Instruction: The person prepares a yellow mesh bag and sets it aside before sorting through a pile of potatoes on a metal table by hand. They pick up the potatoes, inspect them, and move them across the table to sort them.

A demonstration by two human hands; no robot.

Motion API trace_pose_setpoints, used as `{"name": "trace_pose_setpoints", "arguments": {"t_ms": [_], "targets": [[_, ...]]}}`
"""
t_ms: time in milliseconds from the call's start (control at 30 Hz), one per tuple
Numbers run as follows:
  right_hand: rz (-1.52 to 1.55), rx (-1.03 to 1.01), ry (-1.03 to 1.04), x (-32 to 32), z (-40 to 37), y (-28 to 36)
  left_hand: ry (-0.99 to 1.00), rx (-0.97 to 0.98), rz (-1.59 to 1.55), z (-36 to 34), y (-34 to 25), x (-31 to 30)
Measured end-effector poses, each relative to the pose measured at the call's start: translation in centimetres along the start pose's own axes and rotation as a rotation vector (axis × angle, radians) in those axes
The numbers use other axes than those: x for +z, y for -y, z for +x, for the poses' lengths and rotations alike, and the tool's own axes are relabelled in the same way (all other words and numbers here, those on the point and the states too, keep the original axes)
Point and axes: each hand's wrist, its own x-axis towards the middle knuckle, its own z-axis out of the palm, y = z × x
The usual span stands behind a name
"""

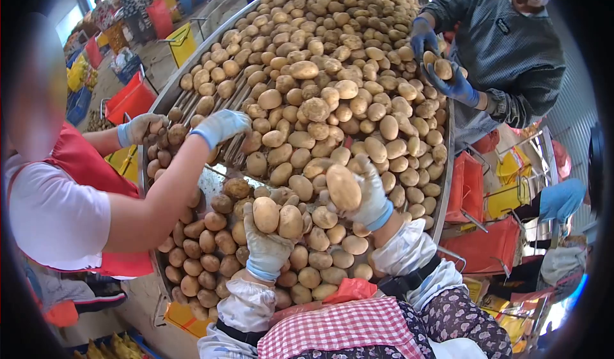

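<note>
My left hand (267, 247), in a pale work glove with a blue cuff, is closed around two potatoes (266, 214), palm up, low over the heap. To its right, my right hand (373, 196), gloved the same way, grips one large oval potato (343, 187). Beneath and around both hands lies a deep layer of loose potatoes (320, 240). Some fingers of each hand are hidden behind the potatoes. Darker, dirtier potatoes (208, 261) are gathered to the left of my left hand.
A metal-edged sorting table (449, 167) holds the pile, with slatted rollers (233, 103) showing at left. A co-worker's gloved hand (224, 127) reaches in from the left; another co-worker's blue gloves (455, 89) hold potatoes at right. Red bins (465, 183) and yellow bins (182, 44) flank the table.
</note>
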Motion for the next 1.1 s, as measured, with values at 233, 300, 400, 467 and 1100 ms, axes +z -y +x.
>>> {"name": "trace_pose_setpoints", "arguments": {"t_ms": [233,300,400,467,1100], "targets": [[0.084,-0.261,-0.099,-1.5,-4.3,-3.4,-0.029,0.118,0.237,-2.0,2.3,2.7],[-0.069,-0.222,-0.089,-1.6,-5.2,-3.5,0.202,0.111,0.284,-2.2,2.9,2.3],[-0.314,-0.092,-0.001,-2.7,-6.6,-5.8,0.128,0.534,1.215,-1.6,5.8,1.6],[-0.510,-0.170,-0.210,-3.1,-8.2,-8.3,0.230,0.702,1.545,-1.3,9.5,2.0],[-0.801,-0.382,-1.389,-21.5,-41.3,-5.8,0.275,0.611,3.039,-1.7,-0.2,-4.6]]}}
